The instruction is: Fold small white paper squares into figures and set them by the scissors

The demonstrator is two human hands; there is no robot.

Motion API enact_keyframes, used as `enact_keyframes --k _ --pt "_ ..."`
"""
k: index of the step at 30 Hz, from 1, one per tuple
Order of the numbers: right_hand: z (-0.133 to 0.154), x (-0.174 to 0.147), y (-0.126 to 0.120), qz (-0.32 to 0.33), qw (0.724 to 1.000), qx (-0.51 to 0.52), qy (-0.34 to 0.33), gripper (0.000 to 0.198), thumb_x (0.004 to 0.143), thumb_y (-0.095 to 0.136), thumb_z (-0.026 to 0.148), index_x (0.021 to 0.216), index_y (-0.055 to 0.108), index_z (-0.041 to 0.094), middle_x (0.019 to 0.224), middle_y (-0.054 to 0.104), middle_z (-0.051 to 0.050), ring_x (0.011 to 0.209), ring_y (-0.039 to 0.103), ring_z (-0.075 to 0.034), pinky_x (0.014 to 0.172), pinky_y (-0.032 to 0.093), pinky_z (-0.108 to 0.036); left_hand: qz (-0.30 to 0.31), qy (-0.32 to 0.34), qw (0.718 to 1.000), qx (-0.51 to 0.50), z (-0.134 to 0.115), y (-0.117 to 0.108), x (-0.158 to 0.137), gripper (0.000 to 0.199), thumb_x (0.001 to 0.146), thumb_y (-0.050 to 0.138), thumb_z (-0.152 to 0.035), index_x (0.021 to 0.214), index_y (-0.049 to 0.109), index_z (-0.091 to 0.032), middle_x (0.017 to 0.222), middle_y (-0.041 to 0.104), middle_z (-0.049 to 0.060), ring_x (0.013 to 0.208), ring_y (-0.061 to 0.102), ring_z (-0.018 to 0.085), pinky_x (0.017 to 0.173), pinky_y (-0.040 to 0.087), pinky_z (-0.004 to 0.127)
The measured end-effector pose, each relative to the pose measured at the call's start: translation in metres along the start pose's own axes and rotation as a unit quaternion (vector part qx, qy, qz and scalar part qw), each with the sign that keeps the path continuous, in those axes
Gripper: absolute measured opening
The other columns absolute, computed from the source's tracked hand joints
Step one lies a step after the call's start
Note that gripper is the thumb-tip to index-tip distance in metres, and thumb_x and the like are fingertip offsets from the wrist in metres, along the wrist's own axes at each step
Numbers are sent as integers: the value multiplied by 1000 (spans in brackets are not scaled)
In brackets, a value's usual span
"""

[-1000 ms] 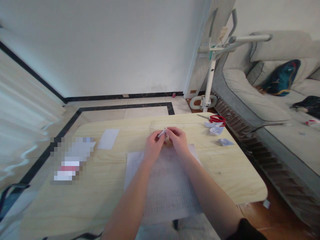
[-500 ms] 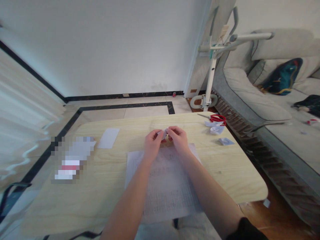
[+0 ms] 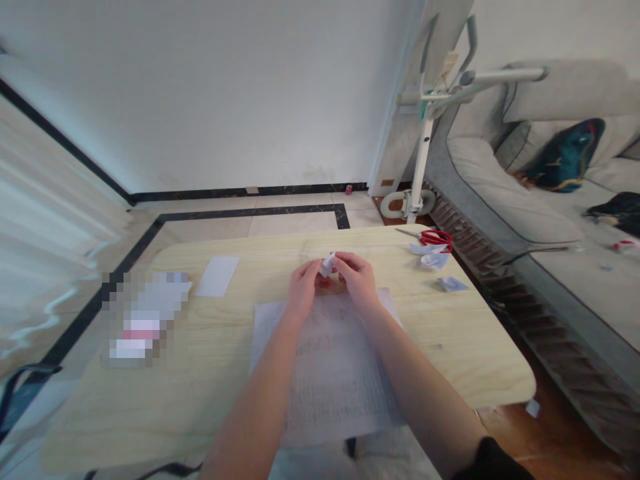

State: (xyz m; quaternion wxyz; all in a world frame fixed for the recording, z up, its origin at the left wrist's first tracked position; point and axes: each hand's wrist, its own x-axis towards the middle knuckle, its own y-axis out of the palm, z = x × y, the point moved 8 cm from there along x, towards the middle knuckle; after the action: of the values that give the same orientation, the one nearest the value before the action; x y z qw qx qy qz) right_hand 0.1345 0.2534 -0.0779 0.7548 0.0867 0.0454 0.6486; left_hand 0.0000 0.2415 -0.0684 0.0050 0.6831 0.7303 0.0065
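Between the fingertips of both hands is a small folded piece of white paper [image 3: 327, 265], held just above the table. My left hand [image 3: 303, 285] pinches it from the left, and my right hand [image 3: 356, 275] grips its right side with curled fingers. Part of the paper is hidden by the fingers. Under my wrists and forearms lies a large printed sheet [image 3: 335, 373], its text too blurred to read. A blank white paper rectangle [image 3: 218, 277] rests on the table to the left of my hands.
Red-handled scissors [image 3: 436, 240] lie at the table's far right corner beside folded paper pieces [image 3: 433, 260]. Another folded paper [image 3: 453, 284] sits nearer. A pixelated item [image 3: 150, 313] is on the left of the wooden table [image 3: 210, 373]. A grey sofa [image 3: 545, 220] stands to the right.
The folded paper has turned between my fingers, and more of its white face shows. My hands stay in nearly the same place.
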Motion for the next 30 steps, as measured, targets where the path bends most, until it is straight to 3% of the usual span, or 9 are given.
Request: enact_keyframes --k 4,9,14,18,21,25,30 --pt "2 -1 0 -10 1000 5 -4 25 68 70 37 87 71 21 68 64 -1 52 49 -10 49 39 -24 30 11 999 -32 -1 2 0 29 80 55 -40 85 70 -16 80 69 6 64 60 15 60 50 26" --pt "0 -1 2 6 1000 22 14 25 69 70 39 86 72 21 73 67 -2 56 53 -11 54 44 -26 2 12 1000 8 0 -4 0 31 76 63 -34 101 68 -17 84 68 5 68 61 14 66 50 26" --pt "0 -2 3 9 999 27 15 24 69 69 37 86 74 21 77 70 -2 61 57 -13 57 45 -26 -1 69 996 61 -12 0 -2 32 72 67 -28 103 65 -18 105 65 9 85 62 17 74 51 27" --pt "0 -2 1 0 999 25 20 21 67 69 34 82 74 21 75 69 -2 61 55 -13 55 42 -26 8 101 991 84 -15 3 -5 32 74 67 -29 104 65 -18 109 63 10 94 61 19 78 50 28" --pt "-1 -1 0 -6 999 28 29 21 67 68 33 82 74 19 70 67 -1 57 52 -12 53 39 -25 9 76 995 62 -9 2 -4 31 78 63 -32 106 64 -17 105 66 10 87 63 17 76 51 28" --pt "-1 -1 2 2 999 37 30 19 66 66 30 79 73 18 58 60 1 50 46 -9 50 35 -25 -11 35 998 42 -6 -2 -1 24 82 56 -31 98 65 -16 83 68 5 62 61 12 64 51 26" --pt "-5 1 0 1 999 43 24 21 67 64 30 83 74 19 52 54 3 50 44 -10 50 35 -25 -10 36 998 59 -10 -1 -2 17 79 58 -29 87 66 -16 74 66 3 58 59 11 59 49 23"
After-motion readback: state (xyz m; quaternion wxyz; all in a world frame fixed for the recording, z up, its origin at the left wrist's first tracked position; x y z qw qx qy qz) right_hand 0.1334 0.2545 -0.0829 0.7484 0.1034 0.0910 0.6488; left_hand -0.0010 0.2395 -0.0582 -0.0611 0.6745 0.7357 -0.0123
